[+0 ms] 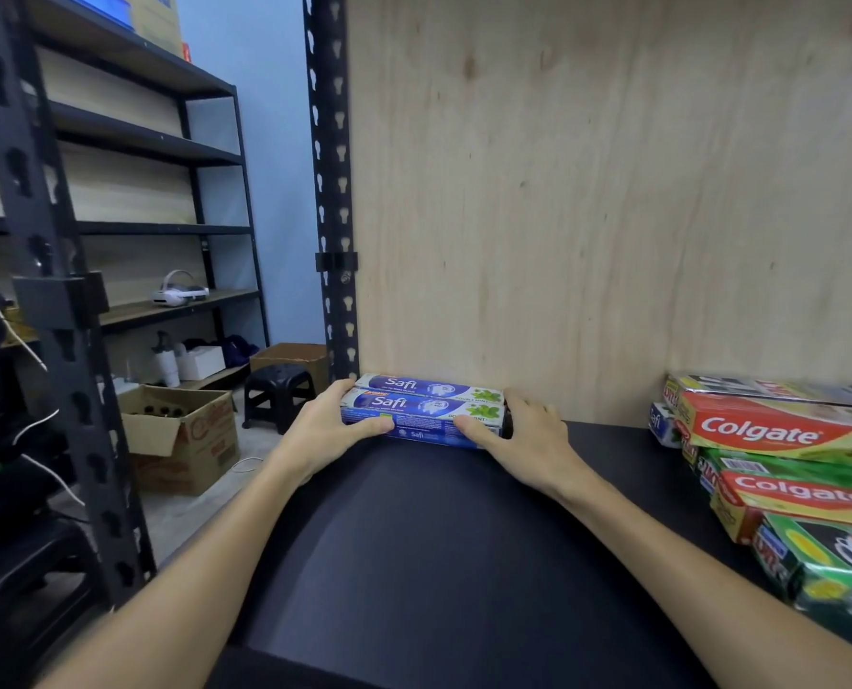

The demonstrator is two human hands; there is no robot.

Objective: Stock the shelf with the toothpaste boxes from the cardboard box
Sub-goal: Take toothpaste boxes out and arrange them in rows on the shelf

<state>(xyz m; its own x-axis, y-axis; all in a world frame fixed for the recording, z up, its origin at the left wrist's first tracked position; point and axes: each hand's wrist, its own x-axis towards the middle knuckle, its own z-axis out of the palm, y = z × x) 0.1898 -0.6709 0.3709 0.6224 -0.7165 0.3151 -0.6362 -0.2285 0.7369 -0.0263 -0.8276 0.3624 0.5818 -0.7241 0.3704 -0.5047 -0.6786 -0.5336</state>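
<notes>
Two bare forearms reached forward from the bottom edge onto a dark shelf (pixel 463 539) backed by a pale plywood panel (pixel 612 191). Near the middle, at the back of the shelf against the panel, lay two blue Safi toothpaste boxes (pixel 424 407) side by side, long sides touching. The left hand (pixel 327 427) gripped their left end, thumb along the front face and fingers curled over the top; the right hand (pixel 528 430) gripped the right end the same way, its fingertips hidden behind the boxes. At three o'clock, a stack of red and green Colgate boxes (pixel 781 469) lay on the shelf, cut off by the right edge. At nine o'clock, past a black slotted upright (pixel 332 191), an open cardboard box (pixel 185 435) stood on the floor; its contents were too dim to make out. A black stool (pixel 277 390) stood just beyond it.
</notes>
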